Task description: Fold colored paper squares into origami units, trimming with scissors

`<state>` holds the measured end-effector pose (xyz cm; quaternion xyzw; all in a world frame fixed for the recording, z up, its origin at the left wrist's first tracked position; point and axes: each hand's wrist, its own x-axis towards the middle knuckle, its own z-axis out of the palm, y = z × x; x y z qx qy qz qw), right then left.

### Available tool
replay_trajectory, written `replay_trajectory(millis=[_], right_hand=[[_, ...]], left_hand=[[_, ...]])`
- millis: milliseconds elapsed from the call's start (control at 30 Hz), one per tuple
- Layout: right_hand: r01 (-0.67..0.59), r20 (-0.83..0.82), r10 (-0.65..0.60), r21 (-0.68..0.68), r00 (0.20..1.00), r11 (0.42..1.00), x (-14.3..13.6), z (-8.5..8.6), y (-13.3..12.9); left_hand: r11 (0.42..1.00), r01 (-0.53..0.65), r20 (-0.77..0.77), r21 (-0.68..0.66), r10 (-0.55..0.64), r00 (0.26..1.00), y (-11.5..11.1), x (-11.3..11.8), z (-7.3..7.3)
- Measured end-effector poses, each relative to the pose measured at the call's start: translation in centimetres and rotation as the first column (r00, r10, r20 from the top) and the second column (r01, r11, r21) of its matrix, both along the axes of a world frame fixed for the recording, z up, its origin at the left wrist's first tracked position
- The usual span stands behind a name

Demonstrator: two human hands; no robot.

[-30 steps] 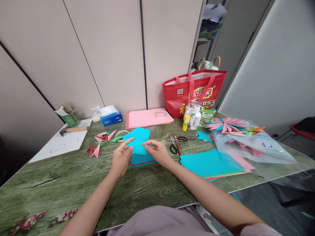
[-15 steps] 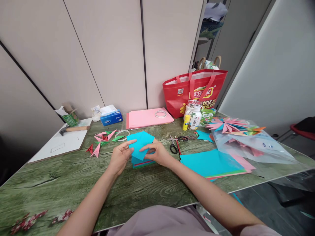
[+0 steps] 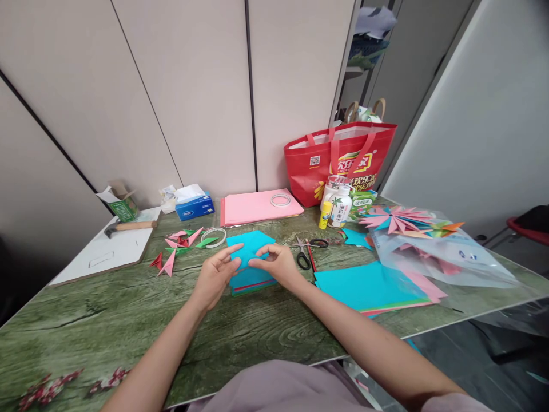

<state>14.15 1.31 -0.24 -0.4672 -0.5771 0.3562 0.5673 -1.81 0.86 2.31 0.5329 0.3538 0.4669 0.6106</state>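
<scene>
A blue sheet of paper (image 3: 246, 238) with folded corners is held up in front of me, its near edge bent over between my hands. My left hand (image 3: 218, 274) pinches it at the left, thumb in front and fingers behind. On the other side, my right hand (image 3: 278, 264) grips it between thumb and forefinger. Below the sheet lies a small stack of coloured paper (image 3: 253, 281), blue on top with red and green edges, partly hidden by the sheet and hands. Folded pink, green and red paper pieces (image 3: 171, 257) rest to the left, beside a roll of tape (image 3: 214, 237).
Scissors (image 3: 305, 252), a yellow glue stick (image 3: 325, 214) and a larger blue paper stack (image 3: 373, 286) are to the right. Pink paper (image 3: 257, 207) lies at the back near a tissue box (image 3: 194, 207) and a red bag (image 3: 309, 166). A hammer (image 3: 128, 227) rests on a white board (image 3: 86, 260).
The blue sheet's lower corner, which pointed down between my hands, is now folded up. Both hands have shifted slightly right, and my thumbs are closer together.
</scene>
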Motion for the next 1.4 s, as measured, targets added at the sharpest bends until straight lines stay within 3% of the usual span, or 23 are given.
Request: replay_trajectory(millis=[433, 667, 967, 1133, 1400], right_hand=[[0.013, 0.029, -0.014, 0.033, 0.999, 0.999, 0.18, -0.52, 0.44], [-0.113, -0.151, 0.103, -0.057, 0.983, 0.992, 0.00, -0.53, 0.05], [-0.094, -0.283, 0.080, -0.036, 0.956, 0.995, -0.43, -0.51, -0.14], [-0.095, -0.220, 0.090, -0.010, 0.971, 0.995, -0.44, -0.28, -0.37], [-0.090, -0.133, 0.090, 0.000, 0.987, 0.996, -0.34, -0.08, -0.41]], left_hand=[[0.997, -0.068, -0.032, 0.023, 0.069, 0.997, -0.07, 0.23, -0.20], [0.984, -0.156, -0.083, 0.083, 0.163, 0.983, -0.12, 0.39, -0.36], [0.978, -0.170, -0.108, 0.123, 0.183, 0.977, -0.37, 0.65, -0.41], [0.975, -0.166, -0.115, 0.145, 0.183, 0.976, -0.25, 0.59, -0.68], [0.990, -0.128, -0.043, 0.057, 0.131, 0.990, -0.25, 0.56, -0.76]])
